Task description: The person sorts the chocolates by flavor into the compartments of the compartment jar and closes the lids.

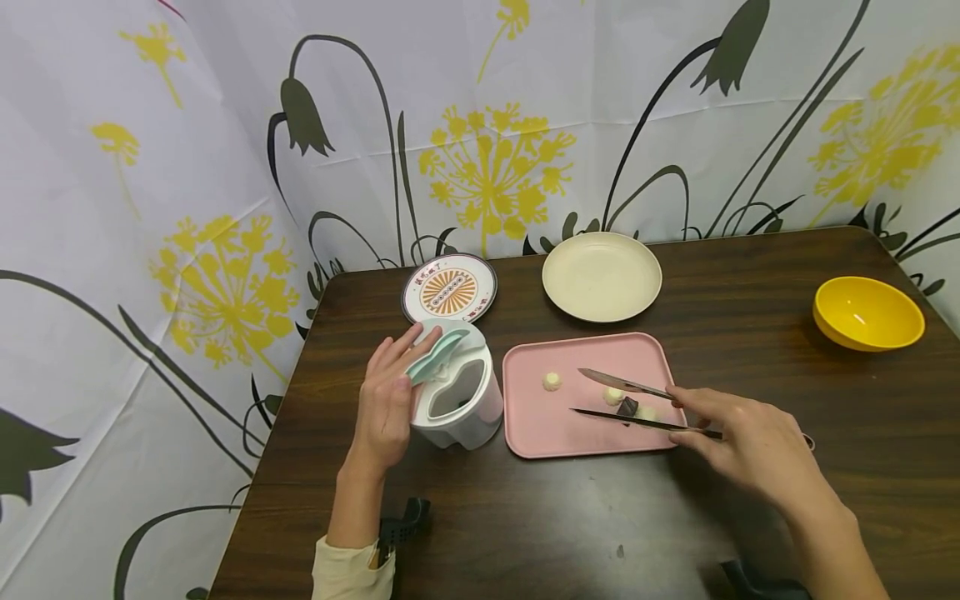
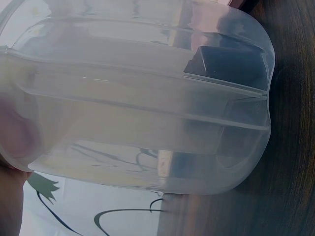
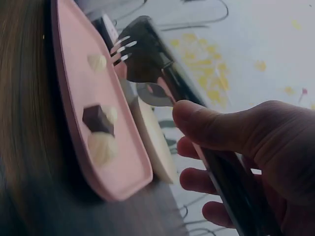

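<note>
My left hand (image 1: 386, 408) holds the left side of a translucent container (image 1: 480, 421), fingers over its top and thumb at the pale teal flap (image 1: 437, 357). That flap stands raised beside an opening in the white lid. A dark block (image 2: 229, 64) shows through the wall. My right hand (image 1: 757, 446) grips metal tongs (image 1: 630, 382), their two arms apart over the pink tray (image 1: 528, 425); one tip has fork tines (image 3: 123, 51). Between the arms lie a dark brown chocolate-like piece (image 1: 627, 407) and cream swirled balls (image 1: 612, 396). Another cream ball (image 1: 552, 381) sits farther left on the tray.
Behind the container lies a patterned round plate (image 1: 450, 287). A cream plate (image 1: 602, 277) sits behind the tray, and a yellow bowl (image 1: 868, 313) is at the far right. Everything stands on a dark wood table (image 1: 540, 525), backed by a flower-print cloth (image 1: 525, 92).
</note>
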Motion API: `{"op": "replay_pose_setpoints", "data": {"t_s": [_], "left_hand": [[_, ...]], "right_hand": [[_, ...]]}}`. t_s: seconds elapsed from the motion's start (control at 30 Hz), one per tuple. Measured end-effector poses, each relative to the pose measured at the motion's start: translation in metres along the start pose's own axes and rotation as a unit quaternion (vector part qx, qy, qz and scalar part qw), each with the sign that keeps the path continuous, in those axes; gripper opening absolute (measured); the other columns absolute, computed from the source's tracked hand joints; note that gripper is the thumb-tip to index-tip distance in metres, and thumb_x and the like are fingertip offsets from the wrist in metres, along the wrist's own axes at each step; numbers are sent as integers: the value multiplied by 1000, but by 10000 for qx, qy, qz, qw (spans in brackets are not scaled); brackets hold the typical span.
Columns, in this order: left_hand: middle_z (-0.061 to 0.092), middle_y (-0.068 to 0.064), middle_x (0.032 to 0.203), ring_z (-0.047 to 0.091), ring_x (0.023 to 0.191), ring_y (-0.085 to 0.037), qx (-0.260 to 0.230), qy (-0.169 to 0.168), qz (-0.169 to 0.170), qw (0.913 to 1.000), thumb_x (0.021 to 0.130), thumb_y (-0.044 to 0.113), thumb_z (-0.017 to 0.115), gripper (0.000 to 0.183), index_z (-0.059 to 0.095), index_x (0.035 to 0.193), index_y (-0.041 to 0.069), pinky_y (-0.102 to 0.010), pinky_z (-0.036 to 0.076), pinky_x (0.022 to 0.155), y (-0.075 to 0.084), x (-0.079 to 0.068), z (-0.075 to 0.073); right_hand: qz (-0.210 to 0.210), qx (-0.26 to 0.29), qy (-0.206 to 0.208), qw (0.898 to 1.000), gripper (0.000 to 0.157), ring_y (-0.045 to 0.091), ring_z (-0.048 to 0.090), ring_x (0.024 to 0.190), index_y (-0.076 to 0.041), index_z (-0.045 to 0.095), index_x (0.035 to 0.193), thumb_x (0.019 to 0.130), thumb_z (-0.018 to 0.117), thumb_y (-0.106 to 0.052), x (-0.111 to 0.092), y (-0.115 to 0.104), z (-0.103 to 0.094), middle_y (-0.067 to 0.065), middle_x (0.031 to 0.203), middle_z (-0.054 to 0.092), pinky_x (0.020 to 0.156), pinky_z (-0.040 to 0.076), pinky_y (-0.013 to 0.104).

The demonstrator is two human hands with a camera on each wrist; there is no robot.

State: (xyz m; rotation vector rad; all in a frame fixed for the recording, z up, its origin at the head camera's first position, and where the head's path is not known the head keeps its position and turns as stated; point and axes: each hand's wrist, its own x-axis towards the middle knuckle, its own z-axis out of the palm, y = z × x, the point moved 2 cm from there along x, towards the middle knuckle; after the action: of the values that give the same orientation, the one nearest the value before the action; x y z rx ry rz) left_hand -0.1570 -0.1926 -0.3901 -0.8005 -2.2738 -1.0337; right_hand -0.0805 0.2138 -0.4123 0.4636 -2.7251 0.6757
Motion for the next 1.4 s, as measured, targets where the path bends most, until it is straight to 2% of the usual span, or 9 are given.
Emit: {"op": "replay_pose_setpoints", "data": {"t_s": [0.07, 0.3, 0.6, 0.97, 1.17, 1.27, 1.4], "left_hand": [[60, -8, 135, 46, 134, -30, 3, 3, -4, 10000, 97, 21, 25, 54, 63, 130, 2, -57, 16, 112, 0, 0, 0], [60, -9, 135, 46, 133, -31, -8, 21, -5, 10000, 97, 22, 26, 54, 63, 130, 1, -57, 16, 113, 1, 0, 0], [60, -8, 135, 46, 134, -31, 6, -1, -6, 10000, 97, 22, 25, 54, 63, 130, 1, -59, 17, 112, 0, 1, 1], [60, -8, 135, 47, 133, -32, 32, 5, 22, 10000, 98, 22, 25, 54, 63, 130, 1, -57, 17, 112, -1, 1, 1], [60, -9, 134, 47, 133, -32, 33, 9, 53, 10000, 98, 22, 25, 54, 63, 130, 2, -57, 17, 112, -1, 0, 0], [60, -9, 134, 47, 133, -32, 27, 9, 66, 10000, 98, 23, 25, 54, 63, 130, 3, -58, 17, 112, -1, 0, 0], [60, -9, 134, 47, 133, -33, 6, 14, 69, 10000, 98, 22, 25, 53, 63, 130, 3, -58, 17, 112, 0, 0, 0]], "right_hand": [[108, -55, -105, 9999, 55, -1, 53, 62, -23, 70, 124, 71, 86, -29, -4, 6, -1, -15, 82, 68, 47, 34, 26], [487, -206, -447, 9976, 54, 4, 51, 61, -19, 69, 124, 74, 84, -31, -13, 20, -6, -18, 76, 64, 50, 35, 31], [578, -245, -660, 9958, 52, 1, 41, 56, -19, 70, 124, 75, 83, -32, -16, 25, -7, -21, 72, 58, 48, 31, 28], [586, -175, -623, 9962, 52, 1, 40, 55, -20, 71, 122, 73, 85, -29, -17, 28, -3, -22, 69, 55, 47, 30, 27], [712, -221, -843, 9937, 52, 4, 39, 54, -19, 70, 124, 75, 83, -29, -17, 30, -2, -20, 66, 53, 47, 28, 28], [746, -206, -883, 9931, 50, 6, 41, 55, -19, 70, 124, 76, 82, -30, -17, 31, -1, -19, 67, 55, 47, 29, 29], [655, -199, -759, 9948, 49, 8, 48, 59, -19, 71, 123, 77, 82, -30, -16, 31, 0, -10, 80, 70, 48, 32, 30]]}}
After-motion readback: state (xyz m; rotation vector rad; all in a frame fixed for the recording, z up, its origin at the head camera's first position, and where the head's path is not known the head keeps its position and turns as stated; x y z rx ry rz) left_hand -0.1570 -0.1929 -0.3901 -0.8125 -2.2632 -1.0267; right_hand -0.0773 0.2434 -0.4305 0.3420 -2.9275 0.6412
